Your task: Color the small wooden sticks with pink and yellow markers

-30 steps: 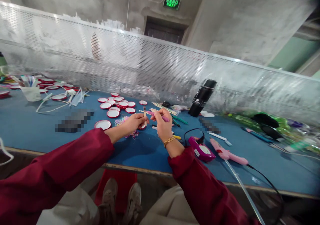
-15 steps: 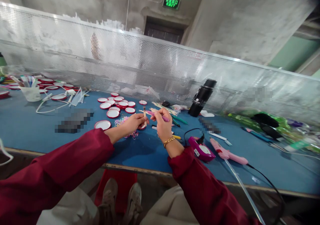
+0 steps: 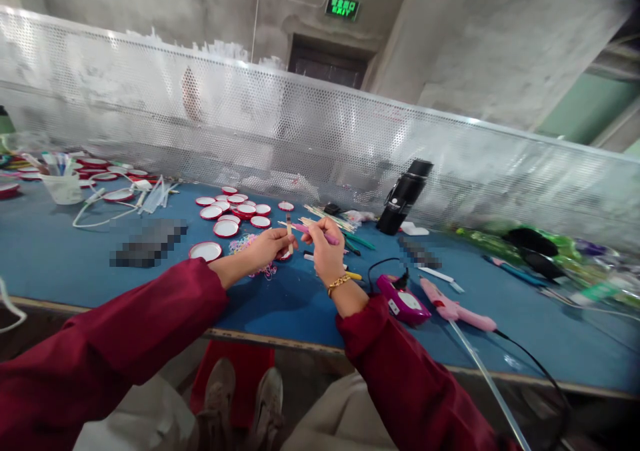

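The left hand (image 3: 274, 245) pinches a small stick (image 3: 290, 241) upright; I see the right hand (image 3: 326, 245) gripping a pink pen (image 3: 331, 238) beside it, near lids (image 3: 227, 227) on the table (image 3: 280, 297).

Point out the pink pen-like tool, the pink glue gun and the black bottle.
Pink pen-like tool (image 3: 302, 228): head view, its front section.
Pink glue gun (image 3: 457, 311): head view, its body.
Black bottle (image 3: 404, 197): head view, its side.
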Action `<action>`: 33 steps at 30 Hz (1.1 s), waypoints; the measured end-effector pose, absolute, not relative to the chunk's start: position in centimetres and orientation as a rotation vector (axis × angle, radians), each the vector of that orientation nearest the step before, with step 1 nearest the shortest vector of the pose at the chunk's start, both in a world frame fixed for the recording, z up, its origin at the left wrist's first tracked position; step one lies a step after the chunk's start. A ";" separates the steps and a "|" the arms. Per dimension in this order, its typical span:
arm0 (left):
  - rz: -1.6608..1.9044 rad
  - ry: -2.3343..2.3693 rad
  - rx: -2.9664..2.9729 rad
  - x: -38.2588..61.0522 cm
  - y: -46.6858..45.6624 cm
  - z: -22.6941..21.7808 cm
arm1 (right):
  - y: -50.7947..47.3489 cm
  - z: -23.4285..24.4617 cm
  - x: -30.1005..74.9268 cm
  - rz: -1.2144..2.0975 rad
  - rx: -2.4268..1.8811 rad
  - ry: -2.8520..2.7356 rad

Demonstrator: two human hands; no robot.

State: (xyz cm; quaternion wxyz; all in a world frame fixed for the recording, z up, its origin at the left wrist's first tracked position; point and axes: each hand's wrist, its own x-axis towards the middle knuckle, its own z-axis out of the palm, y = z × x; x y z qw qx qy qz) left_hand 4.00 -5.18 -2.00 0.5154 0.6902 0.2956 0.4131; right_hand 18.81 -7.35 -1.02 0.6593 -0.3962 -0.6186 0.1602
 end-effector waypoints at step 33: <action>1.077 0.711 1.726 4.1 -4.9 -2.3 | -7.6 -1.0 18.3 0.297 -0.890 -1.441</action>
